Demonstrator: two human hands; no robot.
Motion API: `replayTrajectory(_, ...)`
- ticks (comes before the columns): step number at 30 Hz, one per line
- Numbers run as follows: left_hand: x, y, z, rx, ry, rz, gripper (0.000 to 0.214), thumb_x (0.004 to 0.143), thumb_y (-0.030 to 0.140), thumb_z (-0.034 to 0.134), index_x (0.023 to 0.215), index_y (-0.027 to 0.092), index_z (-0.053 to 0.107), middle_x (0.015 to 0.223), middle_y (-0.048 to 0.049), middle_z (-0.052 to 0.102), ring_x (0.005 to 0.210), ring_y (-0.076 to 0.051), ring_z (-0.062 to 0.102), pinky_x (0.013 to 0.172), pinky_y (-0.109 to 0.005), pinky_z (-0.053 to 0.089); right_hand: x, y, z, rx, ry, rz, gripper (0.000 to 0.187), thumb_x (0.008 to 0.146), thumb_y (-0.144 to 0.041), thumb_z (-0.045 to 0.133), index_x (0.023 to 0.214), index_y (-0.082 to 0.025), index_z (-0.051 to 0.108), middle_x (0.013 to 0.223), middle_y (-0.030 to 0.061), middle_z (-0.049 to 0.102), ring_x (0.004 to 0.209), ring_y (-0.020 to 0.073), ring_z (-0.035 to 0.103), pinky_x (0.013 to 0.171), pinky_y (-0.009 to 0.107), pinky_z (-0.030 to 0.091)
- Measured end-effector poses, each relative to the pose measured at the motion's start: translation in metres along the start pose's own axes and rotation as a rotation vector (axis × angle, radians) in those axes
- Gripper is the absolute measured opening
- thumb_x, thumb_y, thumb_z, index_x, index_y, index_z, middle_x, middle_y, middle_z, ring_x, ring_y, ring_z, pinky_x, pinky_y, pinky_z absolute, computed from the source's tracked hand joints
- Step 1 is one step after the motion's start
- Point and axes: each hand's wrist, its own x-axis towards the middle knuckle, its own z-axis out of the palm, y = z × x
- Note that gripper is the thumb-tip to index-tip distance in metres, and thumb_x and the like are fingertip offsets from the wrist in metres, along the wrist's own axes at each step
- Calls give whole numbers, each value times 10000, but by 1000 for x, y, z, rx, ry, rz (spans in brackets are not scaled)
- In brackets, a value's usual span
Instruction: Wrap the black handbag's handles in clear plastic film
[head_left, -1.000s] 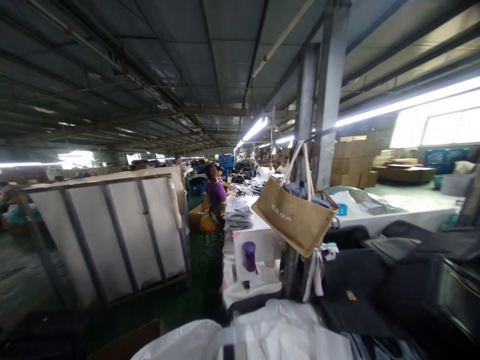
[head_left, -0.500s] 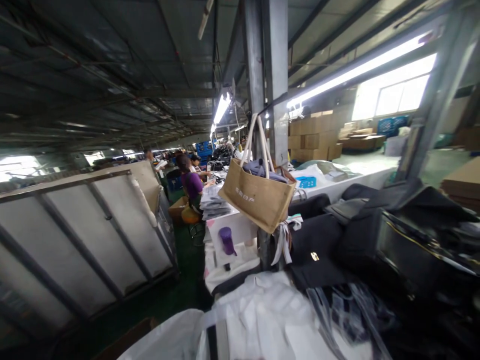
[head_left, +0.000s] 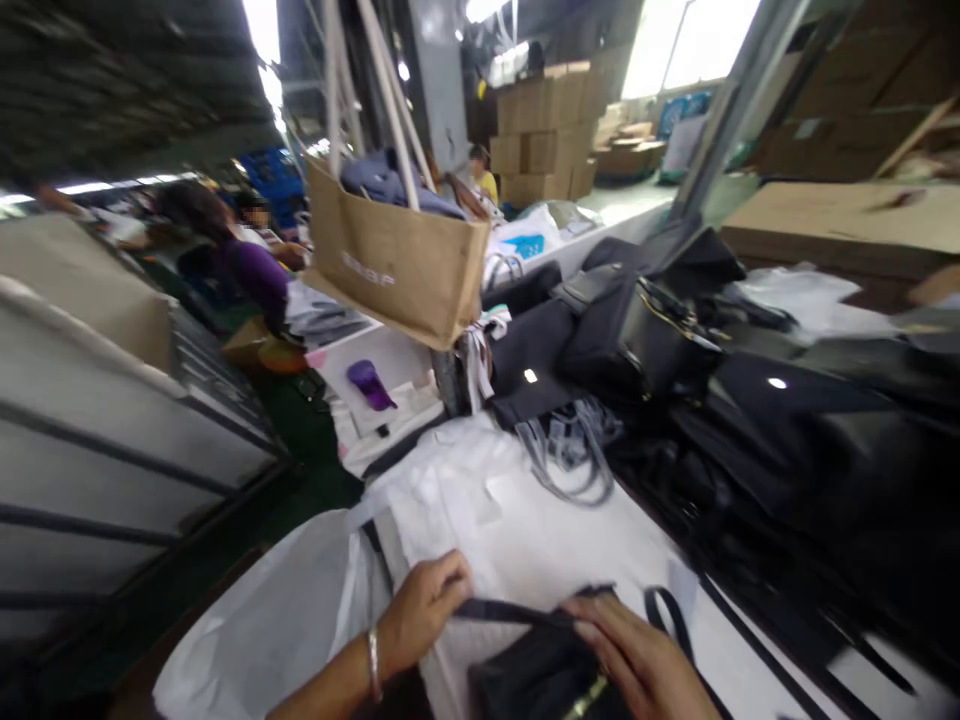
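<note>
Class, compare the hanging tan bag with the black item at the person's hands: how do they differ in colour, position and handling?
Colour: the tan bag is light brown with pale lettering; the black item is dark with a gold-coloured detail.
Position: the tan bag hangs by pale handles; the black item is lower, over the white surface.
Handling: no hand touches the tan bag; the right hand rests on the black item.

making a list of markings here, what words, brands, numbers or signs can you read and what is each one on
Nothing can be quoted with certainty.
Tan tote bag: one row of white lettering, too blurred to read.
Black bag under the right hand: no lettering can be made out.
Stacked cardboard boxes: too small and blurred to tell.
</note>
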Motion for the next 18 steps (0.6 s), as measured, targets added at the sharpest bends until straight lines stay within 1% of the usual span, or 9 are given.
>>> replayTrajectory(1, 1, 0, 5, -12, -25, -4, 176, 886, 265, 463, 740, 189, 525, 682, 33, 508, 704, -145, 482, 672, -246, 351, 0, 1, -3, 2, -25, 0, 350, 982, -410, 367, 1178, -297, 635, 1117, 59, 669, 1031, 216, 640, 891, 316, 524)
replayTrajectory(3, 5, 2, 12, -24, -78, -17, 200, 909, 293, 454, 755, 189, 527, 700, 31, 517, 715, -149, 487, 672, -248, 350, -1, 0, -9, -13, -34, 3, 339, 999, -359, 351, 1157, -268, 637, 1042, 63, 666, 939, 187, 647, 835, 284, 511)
replayTrajectory(6, 9, 8, 23, -18, -143, -26, 213, 926, 295, 436, 764, 190, 527, 701, 32, 521, 709, -149, 491, 664, -251, 347, -1, -8, -11, -65, -75, 1, 307, 1001, -308, 367, 1150, -262, 631, 957, 48, 649, 856, 165, 637, 769, 255, 483)
replayTrajectory(10, 13, 13, 41, 7, -200, -23, 202, 932, 272, 419, 774, 195, 519, 698, 37, 516, 698, -145, 496, 662, -254, 345, 0, -16, -1, -152, -104, -16, 275, 996, -253, 380, 1162, -279, 597, 943, 21, 646, 847, 156, 641, 719, 238, 437)
replayTrajectory(13, 17, 13, 56, 42, -220, -7, 200, 939, 268, 407, 778, 200, 505, 694, 40, 512, 687, -143, 503, 658, -255, 345, 2, -18, 10, -223, -123, -22, 229, 993, -225, 383, 1091, -254, 588, 920, 11, 670, 819, 160, 656, 665, 249, 397)
replayTrajectory(15, 19, 11, 63, 74, -232, 3, 210, 948, 280, 399, 780, 204, 498, 692, 41, 510, 680, -143, 506, 654, -257, 346, 2, -15, 16, -254, -152, -3, 194, 990, -218, 392, 1057, -231, 573, 892, 16, 686, 801, 171, 668, 636, 262, 375)
replayTrajectory(17, 21, 9, 67, 117, -246, 4, 222, 958, 300, 392, 782, 208, 493, 689, 41, 507, 672, -143, 509, 650, -258, 347, -2, -10, 18, -264, -177, 17, 156, 976, -230, 435, 1088, -218, 543, 882, 23, 697, 806, 192, 674, 631, 272, 367)
replayTrajectory(18, 22, 7, 69, 145, -250, 5, 231, 964, 312, 383, 786, 211, 491, 692, 40, 508, 672, -145, 512, 653, -260, 350, -4, -6, 18, -262, -181, 26, 172, 961, -238, 468, 1123, -216, 520, 889, 26, 698, 816, 202, 673, 639, 277, 369)
